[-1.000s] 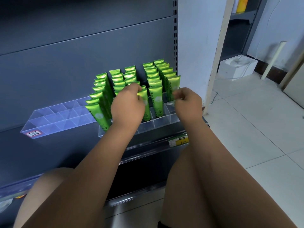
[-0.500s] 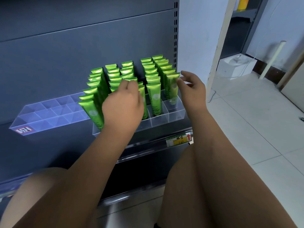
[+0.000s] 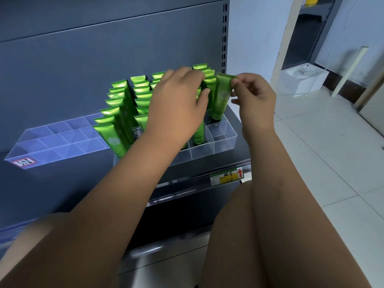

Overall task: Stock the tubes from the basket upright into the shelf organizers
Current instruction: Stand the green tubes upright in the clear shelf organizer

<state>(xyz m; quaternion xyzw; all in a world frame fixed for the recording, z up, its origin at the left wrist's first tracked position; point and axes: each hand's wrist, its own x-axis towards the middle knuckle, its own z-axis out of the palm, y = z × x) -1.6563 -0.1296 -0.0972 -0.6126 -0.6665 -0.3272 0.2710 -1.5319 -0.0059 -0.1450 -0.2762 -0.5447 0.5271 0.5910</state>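
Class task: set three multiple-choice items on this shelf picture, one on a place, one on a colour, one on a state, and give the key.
1. Where does the clear plastic organizer with the red label lie, seen from the shiny plastic tubes? A: to their left. B: to their right. C: on the floor.
2. What colour are the tubes? A: blue. B: green. C: red.
3. What is the right hand doing? A: hanging idle. B: holding a price tag. C: pinching the top of the rightmost tube.
Key: 1 A, it sits left of them on the shelf; 2 B, every tube is green; 3 C, finger and thumb grip its crimped end.
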